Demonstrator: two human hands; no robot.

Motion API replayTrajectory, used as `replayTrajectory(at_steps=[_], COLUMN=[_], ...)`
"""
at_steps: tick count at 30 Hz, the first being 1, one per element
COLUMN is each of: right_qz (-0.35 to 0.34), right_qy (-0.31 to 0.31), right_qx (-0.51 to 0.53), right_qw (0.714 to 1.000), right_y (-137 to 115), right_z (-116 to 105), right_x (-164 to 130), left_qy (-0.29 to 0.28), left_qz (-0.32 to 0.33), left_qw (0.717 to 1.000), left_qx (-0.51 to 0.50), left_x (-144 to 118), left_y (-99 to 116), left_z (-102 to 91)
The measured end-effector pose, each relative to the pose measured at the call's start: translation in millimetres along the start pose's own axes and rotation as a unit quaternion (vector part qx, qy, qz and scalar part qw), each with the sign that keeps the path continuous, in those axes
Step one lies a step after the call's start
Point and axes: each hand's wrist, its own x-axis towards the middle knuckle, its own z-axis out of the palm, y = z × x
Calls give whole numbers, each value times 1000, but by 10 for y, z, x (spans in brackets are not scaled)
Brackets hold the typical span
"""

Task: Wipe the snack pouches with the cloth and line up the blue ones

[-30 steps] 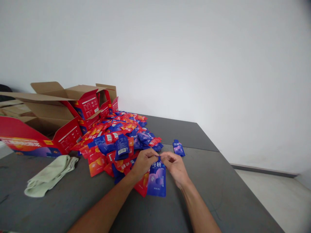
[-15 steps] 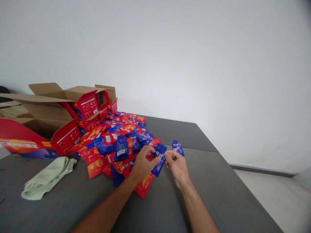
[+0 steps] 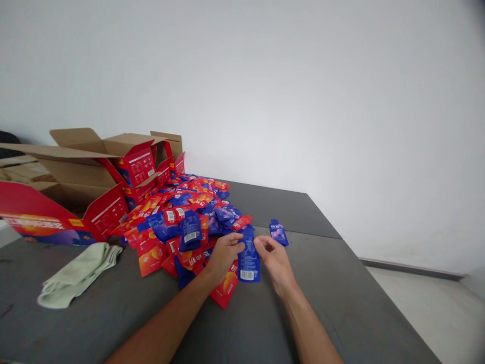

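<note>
A blue pouch with a narrow top is held in front of me, its printed back and barcode facing me. My left hand pinches its left edge near the top. At the opposite edge, the closed thumb and fingers of my right hand grip it too. Just beyond the right hand lies a second blue pouch with a purple picture, flat on the table. To the left spreads a pile of red and blue pouches, partly covered by my left hand.
Open red cartons with brown insides stand at the left, behind and beside the pile. A folded pale green cloth rests on the dark table. Behind the table rises a white wall; floor shows at the right.
The blue pouch between my hands has been turned from its front to its barcode side and hangs more upright. My left fingers have closed onto its edge.
</note>
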Motion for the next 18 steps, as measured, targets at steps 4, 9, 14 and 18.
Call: replayTrajectory(at_steps=[4,9,14,18], right_qz=[15,29,11,-18], right_qy=[-33,-23,25,110], right_qx=[25,35,-27,-78], right_qw=[999,999,999,991], right_y=[26,32,86,153], right_z=[57,82,43,-94], right_x=[-34,-28,30,111], left_qy=[-27,-15,30,64], left_qz=[11,40,84,151], left_qw=[1000,999,986,936], left_qx=[-1,24,140,310], left_x=[-33,-13,-15,-121], left_y=[8,-21,-8,8], left_z=[17,19,14,68])
